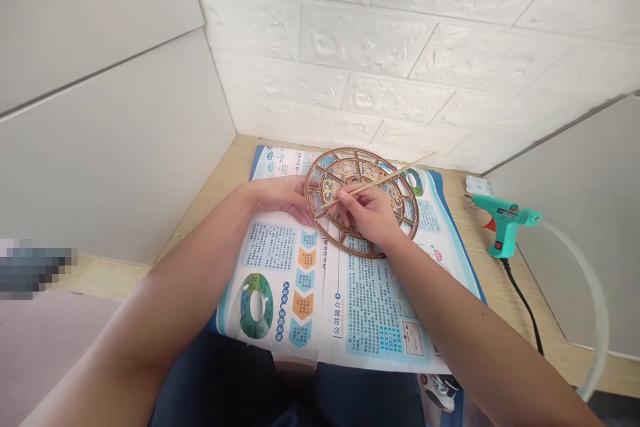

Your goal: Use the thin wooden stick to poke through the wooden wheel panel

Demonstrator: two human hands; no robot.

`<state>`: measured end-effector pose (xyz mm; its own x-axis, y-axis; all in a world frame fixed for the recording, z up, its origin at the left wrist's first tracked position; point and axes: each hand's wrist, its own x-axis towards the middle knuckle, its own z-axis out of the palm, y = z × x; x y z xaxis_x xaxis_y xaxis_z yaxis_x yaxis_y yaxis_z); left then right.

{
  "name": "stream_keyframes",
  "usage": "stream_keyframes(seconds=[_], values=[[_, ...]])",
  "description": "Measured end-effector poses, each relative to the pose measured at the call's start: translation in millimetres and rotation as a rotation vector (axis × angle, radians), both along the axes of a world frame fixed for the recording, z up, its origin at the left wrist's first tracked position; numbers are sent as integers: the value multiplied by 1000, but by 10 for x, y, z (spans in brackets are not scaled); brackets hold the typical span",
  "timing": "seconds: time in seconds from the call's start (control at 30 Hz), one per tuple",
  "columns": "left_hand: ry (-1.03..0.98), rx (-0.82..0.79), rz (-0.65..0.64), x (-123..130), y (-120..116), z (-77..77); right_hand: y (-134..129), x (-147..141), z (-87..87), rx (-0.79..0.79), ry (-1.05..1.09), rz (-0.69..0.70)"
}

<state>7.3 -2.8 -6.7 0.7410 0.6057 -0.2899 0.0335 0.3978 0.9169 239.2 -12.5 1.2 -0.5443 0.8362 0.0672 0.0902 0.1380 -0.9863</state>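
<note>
A thin, pale, straight stick is gripped between the thumb and fingers of the right hand, above a round, glossy brown openwork disc with spoke-like bars and golden scrollwork. The stick's long axis is slanted: its near end is pointed to the lower left, over the left part of the disc, and its far end is carried past the disc's far right rim toward the white brick-patterned wall. Whether the near end is touching the disc cannot be told. The disc's left rim is touched by the fingers of the left hand; whether it is pinched by them cannot be told, as they are partly overlapped by the rim. The disc is placed over the far, middle part of a blue-and-white printed sheet, which is spread on a pale wood-grain bench. Little room is left between the disc's far edge and the wall, while a broad stretch of sheet is left open on the near side, down to the sheet's near edge, with a forearm slanted in from either side. To the right, beyond the sheet's blue edge, a teal glue gun is set on the bench, its nozzle pointed left toward the sheet; a thick translucent rod is curved from its rear, and a black cord is trailed from its handle toward the near side.
</note>
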Motion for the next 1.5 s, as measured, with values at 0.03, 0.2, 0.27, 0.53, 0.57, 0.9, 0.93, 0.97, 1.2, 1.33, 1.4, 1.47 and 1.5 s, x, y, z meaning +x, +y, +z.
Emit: stream_keyframes(seconds=[0.03,0.2,0.27,0.53,0.57,0.9,0.93,0.97,1.2,1.33,1.4,1.47,1.5], values=[[4,-2,-2,-4,4,0,4,2,2,-21,38,-29],[-25,-43,11,-27,10,5,9,16,57,2,63,-119],[-46,-62,23,-32,7,9,17,38,74,20,53,-139],[-27,-118,111,-15,-29,57,43,89,102,114,-75,-113],[-30,-123,117,-16,-31,58,44,86,110,131,-89,-100],[-90,-127,131,-23,-12,52,65,103,68,134,-123,-32],[-90,-124,139,-21,-11,48,66,102,57,121,-122,-27],[-87,-122,142,-22,-10,43,67,100,50,107,-120,-24],[-93,-119,137,-52,2,27,56,66,30,58,-73,-6],[-78,-157,145,-43,15,64,60,45,-16,55,-70,27],[-57,-164,137,-34,18,76,63,43,-28,65,-79,38],[-36,-161,138,-29,17,75,65,47,-29,68,-88,36],[-28,-159,143,-28,17,71,65,50,-26,63,-90,33]])
